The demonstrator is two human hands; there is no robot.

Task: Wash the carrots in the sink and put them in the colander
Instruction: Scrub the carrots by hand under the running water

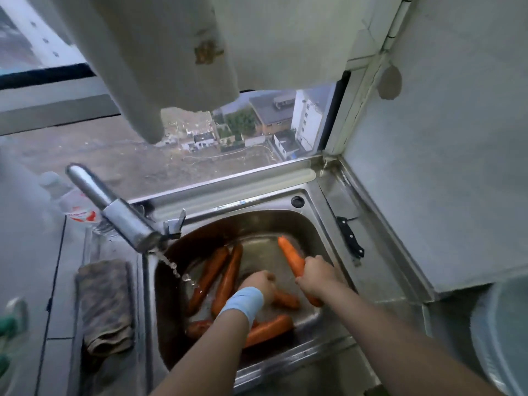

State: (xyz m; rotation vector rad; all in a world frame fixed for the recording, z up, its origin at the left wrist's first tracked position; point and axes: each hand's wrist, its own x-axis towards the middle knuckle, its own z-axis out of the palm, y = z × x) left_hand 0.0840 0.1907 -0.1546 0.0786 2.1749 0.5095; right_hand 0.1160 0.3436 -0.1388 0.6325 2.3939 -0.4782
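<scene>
Right hand (317, 277) fingers wrap long orange carrot (289, 256) over stainless steel sink (257, 224); left hand (260, 283) low among loose carrots (228, 277), grip unclear. Move carrot left under thin water stream (175, 269), rub all round.

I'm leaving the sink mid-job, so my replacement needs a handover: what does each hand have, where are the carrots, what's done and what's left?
The right hand grips the raised carrot, held up off the basin floor.
The left hand reaches down, fingers curled round a short carrot.
Several other carrots lie in the sink; the tap is running.
Done: washing is under way; no carrot shows outside the sink.
Left: rinse the rest and move all to the colander. A pale round vessel at the right edge may be it; I cannot tell.
</scene>
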